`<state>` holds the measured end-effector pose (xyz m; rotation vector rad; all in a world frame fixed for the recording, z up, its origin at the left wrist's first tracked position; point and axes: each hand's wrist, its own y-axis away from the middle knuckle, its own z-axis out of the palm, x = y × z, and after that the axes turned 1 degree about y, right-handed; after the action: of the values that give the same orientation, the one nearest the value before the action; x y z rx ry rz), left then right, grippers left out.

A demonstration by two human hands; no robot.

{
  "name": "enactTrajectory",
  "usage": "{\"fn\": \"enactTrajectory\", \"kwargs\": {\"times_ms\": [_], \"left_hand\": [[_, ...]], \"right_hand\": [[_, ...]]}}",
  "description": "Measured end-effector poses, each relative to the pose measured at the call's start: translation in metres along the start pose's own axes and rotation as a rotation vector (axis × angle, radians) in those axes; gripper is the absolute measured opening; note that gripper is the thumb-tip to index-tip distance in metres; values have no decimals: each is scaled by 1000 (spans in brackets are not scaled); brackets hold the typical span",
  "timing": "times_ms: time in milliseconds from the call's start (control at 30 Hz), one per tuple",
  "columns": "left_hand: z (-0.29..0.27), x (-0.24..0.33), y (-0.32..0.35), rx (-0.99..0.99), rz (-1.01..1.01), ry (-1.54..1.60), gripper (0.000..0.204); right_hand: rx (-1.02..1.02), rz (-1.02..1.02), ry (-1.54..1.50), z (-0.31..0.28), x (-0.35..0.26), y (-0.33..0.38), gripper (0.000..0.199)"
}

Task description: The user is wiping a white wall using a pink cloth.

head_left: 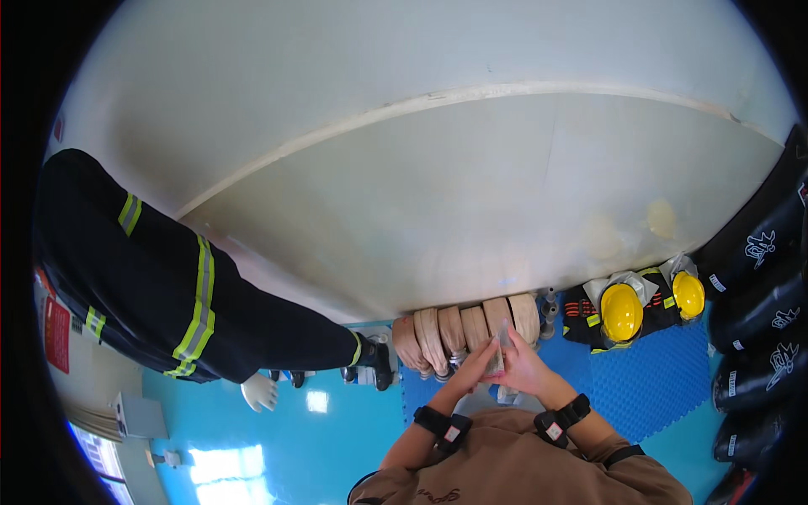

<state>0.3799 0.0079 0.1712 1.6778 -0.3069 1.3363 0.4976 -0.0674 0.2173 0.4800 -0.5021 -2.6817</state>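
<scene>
My left hand (475, 369) and my right hand (525, 367) meet in front of my body, fingers closed round a narrow, pale, partly see-through thing (504, 335). Its upper end sticks up between them; the rest is mostly hidden, so its kind is unclear. Just beyond my hands stands a row of several rolled tan fire hoses (451, 331), side by side against the wall. Grey metal fittings (550, 311) stand at the row's right end. Both wrists wear black straps with small boxes.
Two yellow helmets (621, 313) rest on folded dark firefighter clothing (582, 311) to the right, by blue floor mats (652, 383). Black punching bags (757, 316) line the far right. At left stands a white-handed figure in a dark reflective firefighter suit (244, 316). A pale wall (471, 194) rises ahead.
</scene>
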Motion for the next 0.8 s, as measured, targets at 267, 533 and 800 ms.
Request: {"fn": "enactTrajectory", "kwargs": {"times_ms": [267,533,800], "left_hand": [[-28,-44,-17,-188,-236,1192,52],[-164,37,-42,258,473,1188,48],[-265,225,-51,1279,1175,-308,58]], "right_hand": [[278,149,391,4,24,-36,54],[250,-26,333,3,-3,-31,48],[558,-365,161,-27,0,7,45]]}}
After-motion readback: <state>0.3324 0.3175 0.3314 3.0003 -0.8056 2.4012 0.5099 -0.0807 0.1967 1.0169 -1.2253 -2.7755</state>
